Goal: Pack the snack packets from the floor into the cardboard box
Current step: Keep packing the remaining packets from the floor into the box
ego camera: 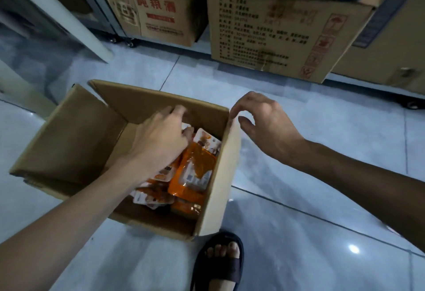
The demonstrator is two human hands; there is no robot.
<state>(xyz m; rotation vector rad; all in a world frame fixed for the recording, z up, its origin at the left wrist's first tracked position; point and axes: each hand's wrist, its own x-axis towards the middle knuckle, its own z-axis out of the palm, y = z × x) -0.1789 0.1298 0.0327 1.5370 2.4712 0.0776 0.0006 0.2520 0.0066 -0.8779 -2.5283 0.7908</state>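
Observation:
An open cardboard box (76,139) stands on the tiled floor with its flaps raised. Several orange and white snack packets (195,171) lie piled in its right half. My left hand (158,143) reaches down inside the box, fingers curled over the top packets; whether it grips one I cannot make out. My right hand (264,125) hovers at the upper corner of the right flap (223,175), thumb and fingers spread just around its edge. No packets show on the floor.
Two large printed cartons (156,8) (276,35) stand at the back on the floor. A white post (76,21) leans at the left. A foot in a dark slipper (220,260) is planted just below the box's near corner.

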